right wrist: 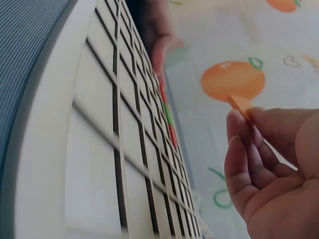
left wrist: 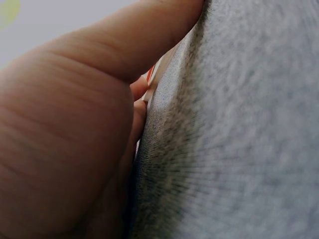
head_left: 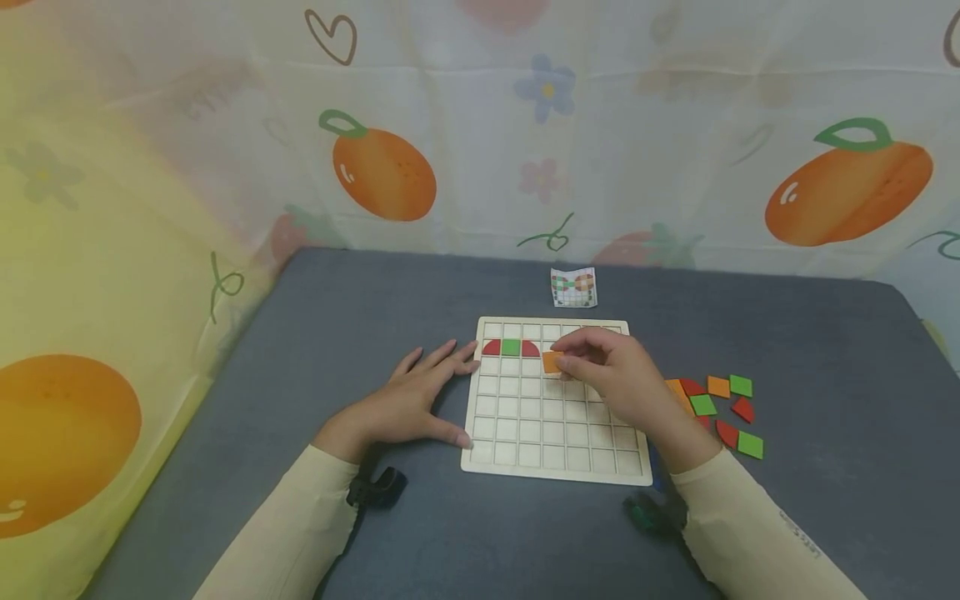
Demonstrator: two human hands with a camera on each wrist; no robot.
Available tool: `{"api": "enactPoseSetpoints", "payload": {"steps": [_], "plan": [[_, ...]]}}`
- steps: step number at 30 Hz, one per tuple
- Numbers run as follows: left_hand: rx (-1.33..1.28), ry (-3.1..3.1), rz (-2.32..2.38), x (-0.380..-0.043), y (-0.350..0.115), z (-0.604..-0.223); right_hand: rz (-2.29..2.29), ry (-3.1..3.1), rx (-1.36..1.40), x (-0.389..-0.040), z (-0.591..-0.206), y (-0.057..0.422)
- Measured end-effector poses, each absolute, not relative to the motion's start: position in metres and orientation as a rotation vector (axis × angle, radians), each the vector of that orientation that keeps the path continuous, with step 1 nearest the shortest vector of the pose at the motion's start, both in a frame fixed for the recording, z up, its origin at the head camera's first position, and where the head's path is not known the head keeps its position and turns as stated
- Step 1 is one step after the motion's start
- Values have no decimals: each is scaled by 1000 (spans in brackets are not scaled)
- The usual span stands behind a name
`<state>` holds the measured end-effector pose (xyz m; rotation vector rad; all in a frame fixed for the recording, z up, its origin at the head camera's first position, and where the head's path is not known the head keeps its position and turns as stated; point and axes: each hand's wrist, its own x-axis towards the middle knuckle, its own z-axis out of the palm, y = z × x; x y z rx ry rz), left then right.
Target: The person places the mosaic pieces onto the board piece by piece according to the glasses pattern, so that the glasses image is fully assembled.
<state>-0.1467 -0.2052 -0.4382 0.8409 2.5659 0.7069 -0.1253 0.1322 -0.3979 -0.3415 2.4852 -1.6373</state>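
Observation:
A pale wooden grid board (head_left: 557,477) lies on the grey table. In its upper left cells sit a red quarter-round tile (head_left: 492,347), a green square tile (head_left: 511,347) and a second red tile (head_left: 530,348). My right hand (head_left: 618,375) pinches an orange square tile (head_left: 552,362) between thumb and fingers over the upper middle of the board; the right wrist view shows the tile (right wrist: 240,105) held above the surface. With fingers spread, my left hand (head_left: 405,406) rests at the board's left edge, thumb and fingertips touching it.
Right of the board lie several loose tiles, among them a green square (head_left: 750,445), an orange square (head_left: 718,386) and a red piece (head_left: 743,409). A small printed pattern card (head_left: 573,288) lies behind the board. A fruit-print curtain (head_left: 480,167) hangs behind the table.

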Motion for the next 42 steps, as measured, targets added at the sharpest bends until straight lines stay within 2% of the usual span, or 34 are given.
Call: {"api": "enactPoseSetpoints", "payload": {"steps": [10,24,42], "plan": [[846,2551,709,-146,-205,-436,-1671,2426,-241,-141,-410,92],[851,2549,719,-147,-203,-436,-1457,2499,-193,-154,-414,56],[837,2555,712,-146,-205,-434,-1299,2599,-200,-152,-417,45]]}}
